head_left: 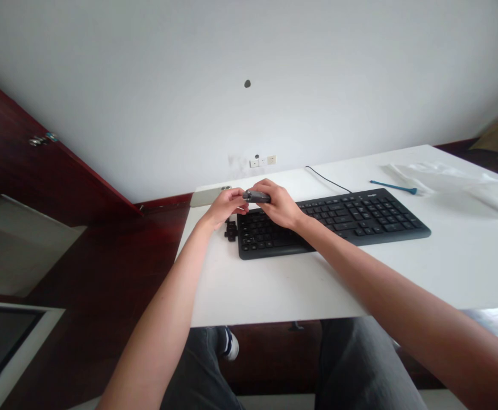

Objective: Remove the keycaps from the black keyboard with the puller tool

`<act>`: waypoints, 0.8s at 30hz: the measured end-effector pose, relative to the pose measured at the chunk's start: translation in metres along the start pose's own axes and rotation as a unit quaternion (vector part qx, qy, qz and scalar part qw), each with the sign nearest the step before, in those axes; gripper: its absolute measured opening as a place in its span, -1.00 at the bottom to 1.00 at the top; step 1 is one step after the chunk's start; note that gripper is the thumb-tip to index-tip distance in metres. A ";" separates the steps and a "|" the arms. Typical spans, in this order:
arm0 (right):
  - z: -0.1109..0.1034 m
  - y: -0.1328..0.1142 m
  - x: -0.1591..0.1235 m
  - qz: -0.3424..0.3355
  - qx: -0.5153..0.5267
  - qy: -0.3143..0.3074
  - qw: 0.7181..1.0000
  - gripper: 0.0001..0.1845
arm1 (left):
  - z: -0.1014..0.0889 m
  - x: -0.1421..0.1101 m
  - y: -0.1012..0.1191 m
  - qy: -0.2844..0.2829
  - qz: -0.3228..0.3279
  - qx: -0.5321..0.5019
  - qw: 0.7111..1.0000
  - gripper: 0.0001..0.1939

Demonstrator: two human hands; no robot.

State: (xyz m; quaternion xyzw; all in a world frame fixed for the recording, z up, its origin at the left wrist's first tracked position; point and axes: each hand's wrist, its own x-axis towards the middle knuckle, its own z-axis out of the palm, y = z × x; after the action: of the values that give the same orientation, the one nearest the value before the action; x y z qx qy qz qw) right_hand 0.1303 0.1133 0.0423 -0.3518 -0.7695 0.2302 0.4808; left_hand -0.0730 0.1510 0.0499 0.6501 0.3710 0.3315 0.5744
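Keyboard (343,219): we are working at its left end; it is lying black and flat on the white table (240,290).
Right hand (280,202): we are holding it over the keyboard's far left part, its fingers curling round and gripping a dark tool (258,197).
Dark tool: we are pointing one end leftward, above the keyboard's far left corner.
Left hand (224,208): we are holding it at the keyboard's far left corner, its fingers bending close to the tool's end; we cannot tell whether they are pinching anything.
Loose black keys (231,230): they are lying in a cluster just beside the keyboard's left edge.
Cable (328,179): it is running out from the keyboard's far edge.
Blue tool (392,187): it is lying beyond the keyboard's far right part, its wider end pointing right.
Clear plastic (484,196): it is lying crumpled past the keyboard's right end.
Wall sockets (262,162): we are facing them beyond the keyboard's left half.
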 end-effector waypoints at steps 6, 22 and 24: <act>-0.001 0.005 0.002 0.002 -0.038 0.009 0.999 -0.71 | -0.001 0.002 -0.005 0.020 -0.007 -0.049 0.999 -0.65; -0.001 0.008 -0.002 0.054 -0.054 -0.057 0.995 -0.86 | -0.002 0.003 -0.004 0.026 -0.007 -0.032 0.999 -0.75; -0.002 0.010 -0.002 0.057 -0.077 -0.057 0.994 -0.86 | -0.002 0.003 -0.005 0.026 -0.008 -0.015 1.000 -0.76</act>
State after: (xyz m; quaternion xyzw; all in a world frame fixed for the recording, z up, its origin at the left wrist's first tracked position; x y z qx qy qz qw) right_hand 0.1358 0.1182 0.0355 -0.4171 -0.7899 0.2173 0.3936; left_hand -0.0734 0.1548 0.0450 0.6295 0.3866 0.3491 0.5765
